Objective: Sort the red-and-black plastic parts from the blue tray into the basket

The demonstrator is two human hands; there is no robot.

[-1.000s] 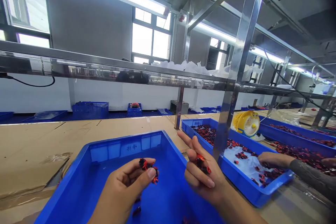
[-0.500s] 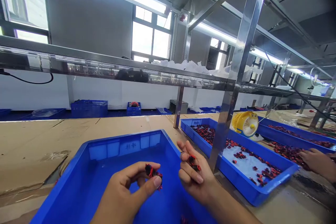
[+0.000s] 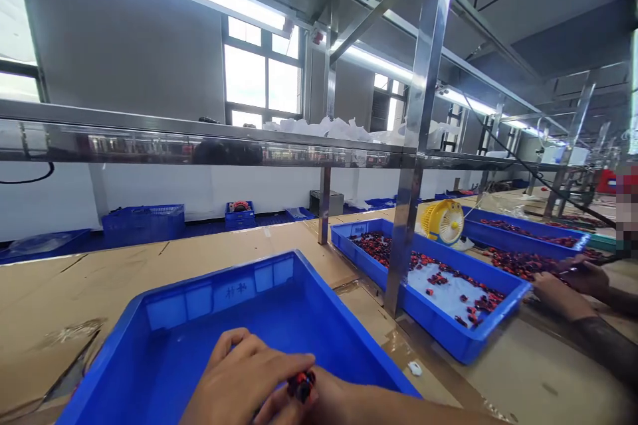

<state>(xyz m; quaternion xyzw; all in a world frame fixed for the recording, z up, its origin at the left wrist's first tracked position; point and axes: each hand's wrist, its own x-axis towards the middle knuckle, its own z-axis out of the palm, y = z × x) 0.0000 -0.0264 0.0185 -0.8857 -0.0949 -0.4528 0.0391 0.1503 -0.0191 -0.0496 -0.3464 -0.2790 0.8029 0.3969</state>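
Both my hands are low at the bottom edge, pressed together over the big blue tray. My left hand is closed, thumb and fingers pinching a small red and black part. My right hand comes in from the right and meets the same part, but its fingers are mostly hidden behind my left hand and the frame edge.
A second blue tray of several red and black parts lies to the right, behind a steel post. A co-worker's hands work beside it. A yellow fan stands behind, with a steel shelf rail overhead.
My hands dropped lower and came together, so the two separate parts are now one visible piece between them. The view swung right. The co-worker's hand left the right tray.
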